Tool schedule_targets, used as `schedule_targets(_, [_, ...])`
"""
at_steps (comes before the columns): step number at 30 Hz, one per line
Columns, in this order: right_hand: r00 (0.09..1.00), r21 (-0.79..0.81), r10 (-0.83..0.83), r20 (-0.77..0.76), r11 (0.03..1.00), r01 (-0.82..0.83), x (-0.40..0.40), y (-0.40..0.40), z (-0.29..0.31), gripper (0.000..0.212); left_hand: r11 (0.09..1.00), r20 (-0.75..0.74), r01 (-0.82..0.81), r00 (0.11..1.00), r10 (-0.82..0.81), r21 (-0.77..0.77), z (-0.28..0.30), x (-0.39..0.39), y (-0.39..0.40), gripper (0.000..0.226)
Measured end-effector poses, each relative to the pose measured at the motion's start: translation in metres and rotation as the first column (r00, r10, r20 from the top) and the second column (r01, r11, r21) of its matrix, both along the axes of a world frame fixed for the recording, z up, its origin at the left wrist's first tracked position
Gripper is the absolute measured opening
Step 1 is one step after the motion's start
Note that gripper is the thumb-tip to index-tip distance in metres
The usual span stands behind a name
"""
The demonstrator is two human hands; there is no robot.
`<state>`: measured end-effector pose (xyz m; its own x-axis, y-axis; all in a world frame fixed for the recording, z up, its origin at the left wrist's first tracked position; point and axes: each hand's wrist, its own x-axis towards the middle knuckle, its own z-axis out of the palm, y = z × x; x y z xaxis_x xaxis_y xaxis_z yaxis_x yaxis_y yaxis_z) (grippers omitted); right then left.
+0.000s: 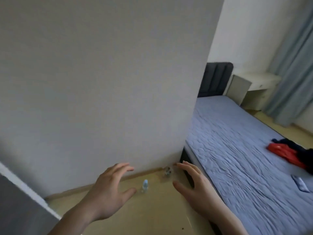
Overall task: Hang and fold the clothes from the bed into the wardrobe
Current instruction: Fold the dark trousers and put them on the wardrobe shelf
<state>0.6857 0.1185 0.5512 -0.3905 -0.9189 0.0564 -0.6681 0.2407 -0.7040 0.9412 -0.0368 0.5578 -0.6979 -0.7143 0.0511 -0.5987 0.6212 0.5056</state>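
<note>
my left hand (108, 192) is spread open, fingers apart, gripping nothing. my right hand (194, 189) is likewise open and empty, palm turned inward. both hang above bare floor (152, 214), near the foot of a white wall (101, 82), with a small clear bottle (145, 185) standing on the floor between them.

the clothes (291, 153), a red piece and a dark piece bunched together, lie on the bed (237, 150) well to my right, near its far edge, apart from both hands.

judgement: i am between garments, at the fetch step. the next move calls for turning right, reaching across the mattress and taking one piece from the heap.

not verifiable: the wardrobe; only a grey panel (20, 209) shows at lower left, and i cannot tell what it is. the clothes are partly cut by the frame edge, so their count and kind are unclear. a small white object (300, 183) on the bed and a small object (167, 171) by the skirting are too blurred to identify.
</note>
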Motion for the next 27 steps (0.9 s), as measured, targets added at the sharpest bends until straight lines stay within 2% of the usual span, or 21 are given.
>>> schedule_targets(6, [0.965, 0.027, -0.262, 0.026, 0.965, 0.261, -0.118, 0.071, -0.012, 0.061, 0.987, 0.073, 0.151, 0.985, -0.155, 0.06, -0.013, -0.134, -0.005, 0.051])
schedule_targets(12, [0.883, 0.075, -0.464, 0.061, 0.885, 0.46, -0.228, 0.122, -0.015, 0.064, 0.939, -0.018, 0.327, 0.945, -0.326, 0.104, -0.019, -0.309, 0.003, 0.05])
schedule_targets(15, [0.847, 0.073, -0.528, 0.053, 0.848, 0.524, -0.274, 0.148, -0.011, 0.062, 0.877, -0.05, 0.467, 0.884, -0.464, 0.118, -0.023, -0.393, 0.019, 0.05])
schedule_targets(19, [0.773, 0.077, -0.633, 0.047, 0.774, 0.629, -0.33, 0.2, -0.011, 0.057, 0.777, -0.023, 0.62, 0.783, -0.622, 0.109, -0.021, -0.496, 0.058, 0.051])
schedule_targets(24, [0.691, 0.05, -0.722, 0.048, 0.692, 0.72, -0.405, 0.274, -0.022, 0.052, 0.661, -0.062, 0.741, 0.67, -0.74, 0.115, -0.024, -0.612, 0.127, 0.05])
schedule_targets(27, [0.68, 0.052, -0.731, 0.055, 0.682, 0.73, -0.46, 0.317, -0.033, 0.054, 0.643, -0.062, 0.758, 0.651, -0.757, 0.114, -0.032, -0.673, 0.168, 0.051])
